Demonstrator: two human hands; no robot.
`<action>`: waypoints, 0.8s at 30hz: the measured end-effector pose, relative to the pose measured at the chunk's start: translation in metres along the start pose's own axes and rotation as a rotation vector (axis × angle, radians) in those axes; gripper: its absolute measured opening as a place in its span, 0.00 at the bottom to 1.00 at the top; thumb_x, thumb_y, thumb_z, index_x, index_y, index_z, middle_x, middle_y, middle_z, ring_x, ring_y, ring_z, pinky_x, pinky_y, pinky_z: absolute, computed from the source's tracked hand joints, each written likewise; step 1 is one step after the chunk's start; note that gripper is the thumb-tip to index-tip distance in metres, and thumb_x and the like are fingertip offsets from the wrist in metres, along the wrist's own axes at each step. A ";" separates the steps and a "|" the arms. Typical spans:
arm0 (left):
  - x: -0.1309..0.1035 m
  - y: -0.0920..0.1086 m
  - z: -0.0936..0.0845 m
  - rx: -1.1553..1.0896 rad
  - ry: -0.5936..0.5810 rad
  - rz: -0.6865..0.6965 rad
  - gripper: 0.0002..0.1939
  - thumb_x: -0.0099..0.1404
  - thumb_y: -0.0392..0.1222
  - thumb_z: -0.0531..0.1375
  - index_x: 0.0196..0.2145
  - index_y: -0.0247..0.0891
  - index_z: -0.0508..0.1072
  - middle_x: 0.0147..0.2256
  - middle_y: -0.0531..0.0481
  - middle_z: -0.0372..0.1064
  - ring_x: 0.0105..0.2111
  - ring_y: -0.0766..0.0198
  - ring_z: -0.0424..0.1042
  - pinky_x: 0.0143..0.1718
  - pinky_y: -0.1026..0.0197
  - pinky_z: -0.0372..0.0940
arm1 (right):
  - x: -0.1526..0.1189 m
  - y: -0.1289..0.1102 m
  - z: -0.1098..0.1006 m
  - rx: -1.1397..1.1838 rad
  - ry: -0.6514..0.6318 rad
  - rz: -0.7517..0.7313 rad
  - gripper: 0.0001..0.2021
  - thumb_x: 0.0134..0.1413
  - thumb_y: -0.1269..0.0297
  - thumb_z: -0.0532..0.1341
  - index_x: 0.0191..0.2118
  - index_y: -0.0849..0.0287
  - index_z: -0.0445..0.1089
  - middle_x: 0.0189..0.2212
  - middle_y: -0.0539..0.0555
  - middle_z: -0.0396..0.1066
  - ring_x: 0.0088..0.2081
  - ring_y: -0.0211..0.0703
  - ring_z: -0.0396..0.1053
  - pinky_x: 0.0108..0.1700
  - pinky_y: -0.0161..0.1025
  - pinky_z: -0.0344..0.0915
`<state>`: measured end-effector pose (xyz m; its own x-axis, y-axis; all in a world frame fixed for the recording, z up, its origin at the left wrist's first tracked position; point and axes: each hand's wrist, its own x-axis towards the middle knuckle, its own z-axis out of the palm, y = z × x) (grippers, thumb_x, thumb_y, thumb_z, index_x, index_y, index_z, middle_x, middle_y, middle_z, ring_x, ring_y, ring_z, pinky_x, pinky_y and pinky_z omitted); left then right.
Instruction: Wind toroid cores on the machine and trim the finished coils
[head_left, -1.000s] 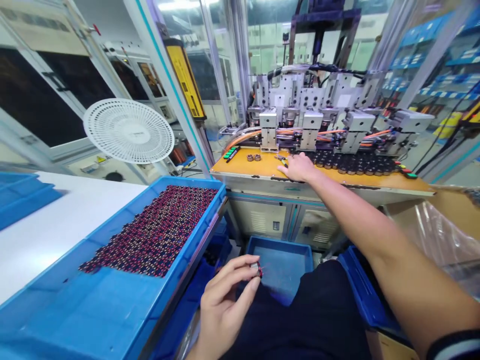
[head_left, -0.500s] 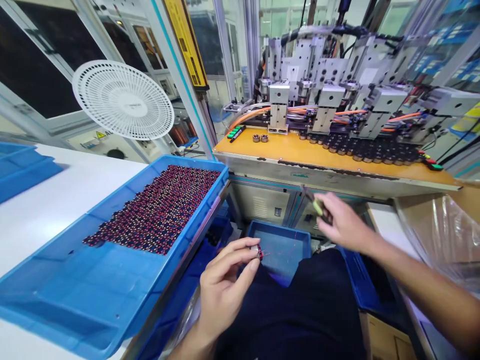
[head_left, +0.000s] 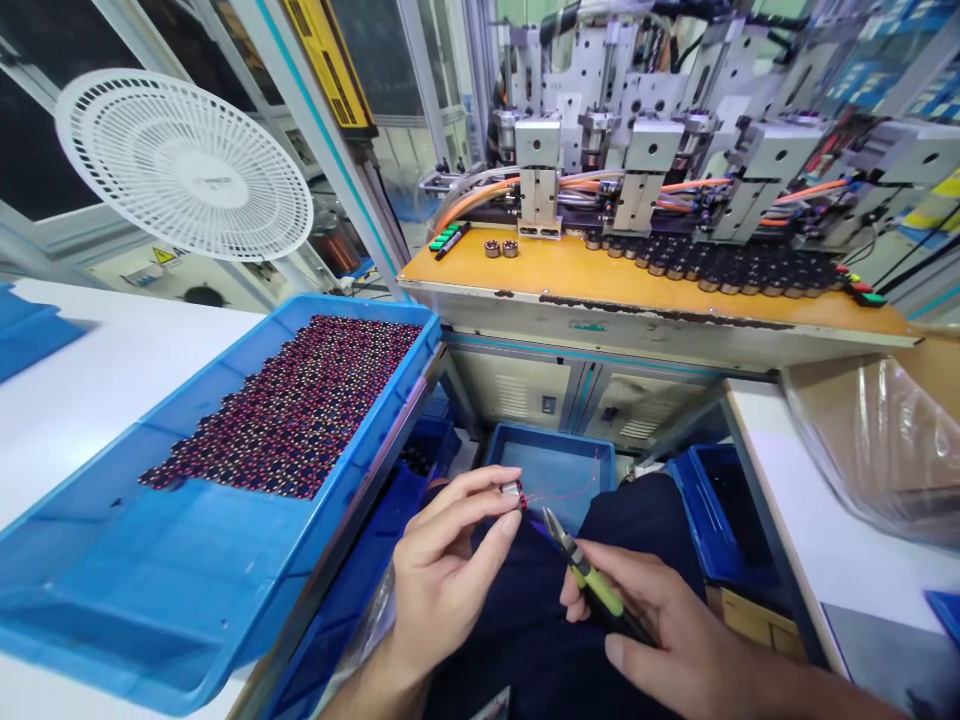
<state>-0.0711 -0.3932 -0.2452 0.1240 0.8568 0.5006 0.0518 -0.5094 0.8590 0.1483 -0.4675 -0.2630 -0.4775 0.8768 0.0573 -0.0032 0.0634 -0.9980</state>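
Pinched between the thumb and fingers of my left hand [head_left: 454,565] is a small round wound coil part [head_left: 515,492], silvery on its side, with thin reddish wires sticking out to the right. My right hand [head_left: 652,610] is closed around a pair of cutting pliers [head_left: 592,580] with green and black handles. The pliers' tips point up and left, a little to the right of the part and apart from it. Below both hands is my lap in dark trousers. Just beyond them a blue tray [head_left: 551,437] holds a few loose thin wires.
A large blue bin [head_left: 187,540] on the left table holds many small dark parts with red ends. Ahead, a machine [head_left: 585,140] stands over an orange ledge [head_left: 555,280] with rows of black parts. A white fan [head_left: 210,180] is back left; clear plastic [head_left: 862,450] lies right.
My right hand has brought the pliers down and left, close to the part. My left hand keeps its hold almost in place. The view has tilted downward slightly.
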 end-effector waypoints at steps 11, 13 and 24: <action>-0.005 -0.001 -0.007 0.031 -0.017 0.010 0.17 0.61 0.24 0.62 0.43 0.43 0.79 0.46 0.46 0.77 0.45 0.61 0.77 0.46 0.59 0.74 | 0.014 -0.006 0.007 -0.003 0.000 -0.049 0.38 0.56 0.80 0.54 0.68 0.39 0.49 0.46 0.54 0.66 0.44 0.41 0.68 0.50 0.49 0.68; -0.006 -0.001 -0.007 0.026 -0.019 0.008 0.17 0.61 0.24 0.62 0.43 0.43 0.79 0.47 0.46 0.77 0.46 0.60 0.77 0.47 0.59 0.74 | 0.015 -0.007 0.007 0.000 0.007 -0.044 0.38 0.57 0.79 0.54 0.68 0.37 0.50 0.45 0.53 0.66 0.43 0.41 0.68 0.50 0.49 0.68; -0.004 -0.001 -0.007 0.038 -0.023 0.024 0.17 0.60 0.24 0.63 0.42 0.42 0.79 0.46 0.46 0.77 0.46 0.60 0.77 0.47 0.58 0.74 | 0.017 -0.013 0.010 -0.087 0.071 0.060 0.18 0.60 0.71 0.56 0.56 0.59 0.69 0.34 0.54 0.68 0.33 0.37 0.65 0.37 0.36 0.67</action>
<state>-0.0789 -0.3961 -0.2472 0.1487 0.8425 0.5178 0.0866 -0.5327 0.8418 0.1309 -0.4582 -0.2491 -0.4114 0.9114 0.0024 0.1008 0.0481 -0.9937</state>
